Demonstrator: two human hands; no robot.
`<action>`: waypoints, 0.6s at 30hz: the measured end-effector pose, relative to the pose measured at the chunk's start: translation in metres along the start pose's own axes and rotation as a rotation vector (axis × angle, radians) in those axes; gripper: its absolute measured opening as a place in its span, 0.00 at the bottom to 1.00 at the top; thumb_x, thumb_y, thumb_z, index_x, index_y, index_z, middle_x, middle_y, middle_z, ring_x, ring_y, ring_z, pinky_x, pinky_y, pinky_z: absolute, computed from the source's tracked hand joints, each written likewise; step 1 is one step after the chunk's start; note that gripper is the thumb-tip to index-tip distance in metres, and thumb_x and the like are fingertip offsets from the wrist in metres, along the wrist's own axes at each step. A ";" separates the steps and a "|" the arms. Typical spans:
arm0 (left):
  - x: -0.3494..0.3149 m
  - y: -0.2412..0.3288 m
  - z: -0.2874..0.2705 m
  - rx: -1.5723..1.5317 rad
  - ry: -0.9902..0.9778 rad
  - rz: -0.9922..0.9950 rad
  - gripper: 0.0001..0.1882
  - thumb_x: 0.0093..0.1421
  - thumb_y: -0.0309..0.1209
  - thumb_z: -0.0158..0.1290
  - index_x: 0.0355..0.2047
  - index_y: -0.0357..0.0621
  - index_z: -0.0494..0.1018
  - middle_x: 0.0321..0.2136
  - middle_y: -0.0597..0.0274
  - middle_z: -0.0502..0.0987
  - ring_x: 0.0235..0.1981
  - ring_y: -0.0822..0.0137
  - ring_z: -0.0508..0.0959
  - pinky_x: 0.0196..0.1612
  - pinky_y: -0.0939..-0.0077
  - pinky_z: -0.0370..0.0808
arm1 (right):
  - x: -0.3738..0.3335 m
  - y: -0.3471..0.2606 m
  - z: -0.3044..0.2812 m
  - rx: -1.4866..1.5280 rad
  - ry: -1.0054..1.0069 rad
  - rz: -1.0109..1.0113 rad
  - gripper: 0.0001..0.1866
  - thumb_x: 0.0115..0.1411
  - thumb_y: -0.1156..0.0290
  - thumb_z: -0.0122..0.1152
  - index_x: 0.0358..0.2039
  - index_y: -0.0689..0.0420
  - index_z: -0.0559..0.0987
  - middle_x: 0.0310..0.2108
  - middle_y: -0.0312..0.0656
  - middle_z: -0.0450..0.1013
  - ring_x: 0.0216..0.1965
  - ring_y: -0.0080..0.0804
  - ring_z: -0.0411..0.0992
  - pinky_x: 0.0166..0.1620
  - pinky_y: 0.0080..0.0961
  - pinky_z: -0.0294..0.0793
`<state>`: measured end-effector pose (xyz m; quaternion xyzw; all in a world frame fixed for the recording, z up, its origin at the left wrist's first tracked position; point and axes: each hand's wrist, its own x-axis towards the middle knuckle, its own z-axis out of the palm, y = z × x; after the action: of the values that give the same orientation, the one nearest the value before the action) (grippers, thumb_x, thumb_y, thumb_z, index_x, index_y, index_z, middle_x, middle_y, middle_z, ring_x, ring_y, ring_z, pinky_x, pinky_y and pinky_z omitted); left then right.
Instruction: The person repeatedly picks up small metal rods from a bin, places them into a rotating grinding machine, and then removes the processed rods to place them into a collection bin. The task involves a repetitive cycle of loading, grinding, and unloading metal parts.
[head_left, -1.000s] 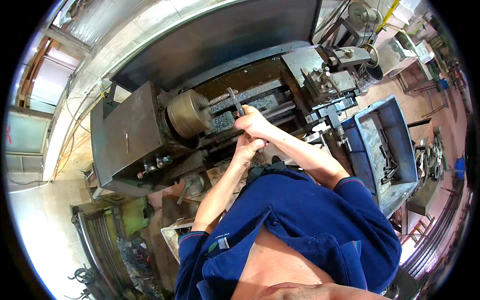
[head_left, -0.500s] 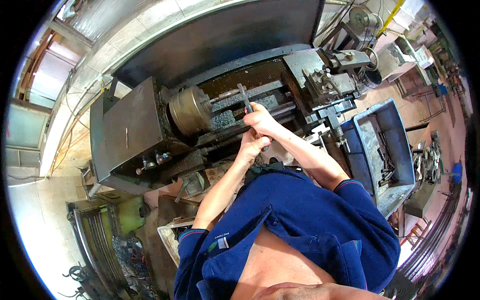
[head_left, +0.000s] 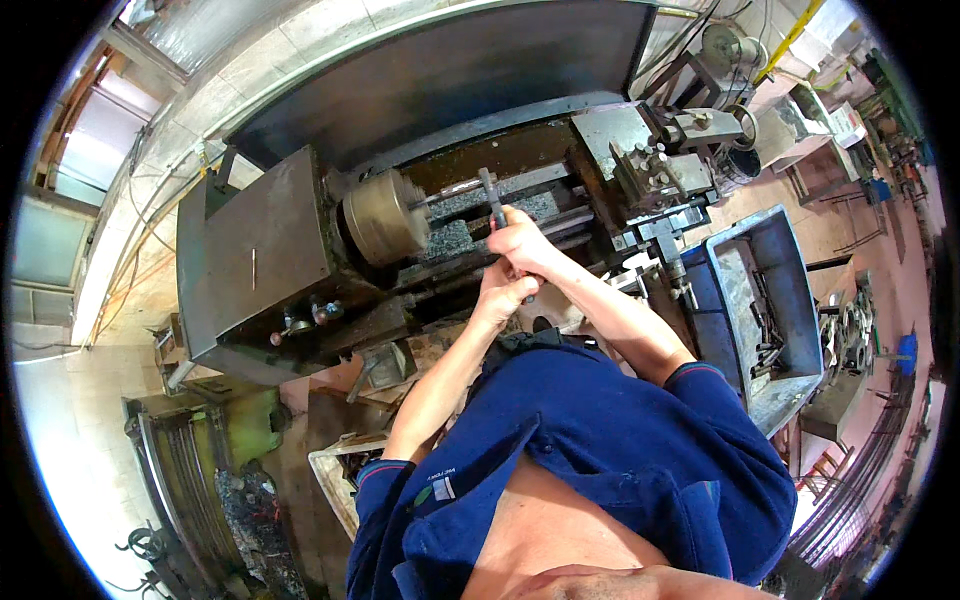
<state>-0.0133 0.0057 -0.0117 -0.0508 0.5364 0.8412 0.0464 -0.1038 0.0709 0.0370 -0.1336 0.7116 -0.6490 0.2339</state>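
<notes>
A dark metal bar-shaped tool (head_left: pixel 495 194) is gripped by both my hands, slanting over the bed of a lathe. My right hand (head_left: pixel 522 242) is wrapped round its middle, and my left hand (head_left: pixel 503 290) is closed on the lower end, just below. The tool's far end lies at the free end of a slim metal rod (head_left: pixel 452 190); whether they touch I cannot tell. That rod sticks out from the lathe chuck (head_left: pixel 382 218), whose jaw side looks smeared. Curly metal chips (head_left: pixel 450 236) lie on the bed underneath.
The headstock (head_left: pixel 260 240) with its levers stands left of the chuck. To the right is the carriage with a tool post (head_left: pixel 645 165). A blue bin (head_left: pixel 812 300) holding dark metal pieces stands by my right arm. A tall splash guard (head_left: pixel 450 75) backs the lathe.
The chuck's jaws, sharp before, are now blurred as if turning. Both hands keep their hold on the tool in nearly the same place; the view has shifted slightly.
</notes>
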 end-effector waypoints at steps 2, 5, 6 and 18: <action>-0.004 0.000 -0.007 0.015 0.041 0.015 0.24 0.41 0.34 0.58 0.36 0.34 0.67 0.26 0.64 0.72 0.25 0.75 0.71 0.27 0.83 0.68 | 0.002 -0.005 0.006 -0.079 -0.097 0.123 0.11 0.38 0.72 0.54 0.24 0.61 0.68 0.20 0.39 0.65 0.24 0.28 0.64 0.28 0.24 0.64; -0.004 0.000 -0.013 0.075 0.010 -0.025 0.25 0.40 0.37 0.60 0.36 0.35 0.67 0.25 0.65 0.73 0.24 0.76 0.71 0.23 0.86 0.66 | 0.004 0.004 0.009 -0.031 -0.078 0.051 0.11 0.38 0.71 0.53 0.24 0.62 0.67 0.18 0.40 0.65 0.22 0.29 0.64 0.25 0.26 0.64; 0.000 0.000 -0.011 0.067 -0.009 -0.015 0.25 0.40 0.38 0.61 0.36 0.35 0.67 0.25 0.65 0.73 0.24 0.77 0.71 0.22 0.86 0.66 | 0.004 0.006 0.006 -0.001 -0.064 0.050 0.11 0.38 0.71 0.53 0.24 0.61 0.67 0.18 0.39 0.64 0.22 0.28 0.63 0.25 0.26 0.63; 0.007 -0.001 0.016 0.319 -0.127 -0.001 0.33 0.37 0.36 0.63 0.42 0.34 0.63 0.35 0.61 0.72 0.36 0.71 0.72 0.40 0.79 0.69 | -0.031 0.026 -0.030 0.445 0.115 0.007 0.10 0.39 0.79 0.48 0.27 0.56 0.68 0.21 0.34 0.64 0.23 0.25 0.63 0.27 0.21 0.63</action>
<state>-0.0204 0.0207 -0.0064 0.0102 0.6592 0.7467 0.0879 -0.0894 0.1149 0.0174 -0.0390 0.5636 -0.7956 0.2187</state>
